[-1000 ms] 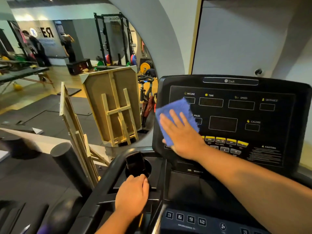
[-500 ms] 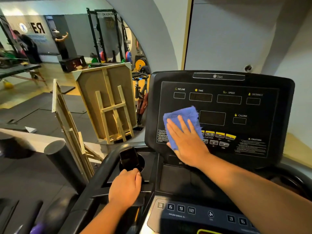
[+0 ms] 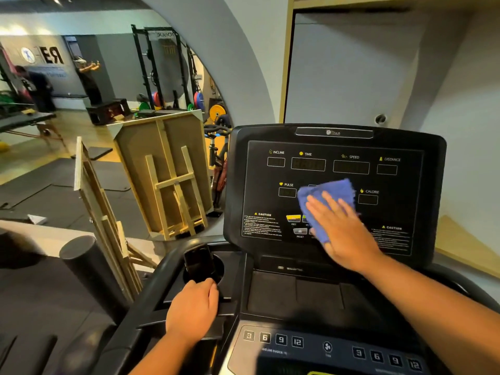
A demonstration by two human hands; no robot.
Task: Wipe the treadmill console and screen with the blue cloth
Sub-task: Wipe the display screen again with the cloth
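Overhead, a grey arch opens onto a gym floor at far left: squat rack [image 3: 159, 69], coloured weight plates [image 3: 199, 100], wooden frames [image 3: 165, 180] leaning near the treadmill console [image 3: 335, 190]. Right hand [image 3: 343, 228], fingers straight and spread, presses the blue cloth [image 3: 326, 201] flat on the dark screen's centre, between the PULSE and CALORIE windows. Left hand [image 3: 193, 309] curls over the console's near-left frame, beside a phone [image 3: 198, 262] standing in the cup holder. Cloth hides the centre display and some yellow buttons; caution text illegible.
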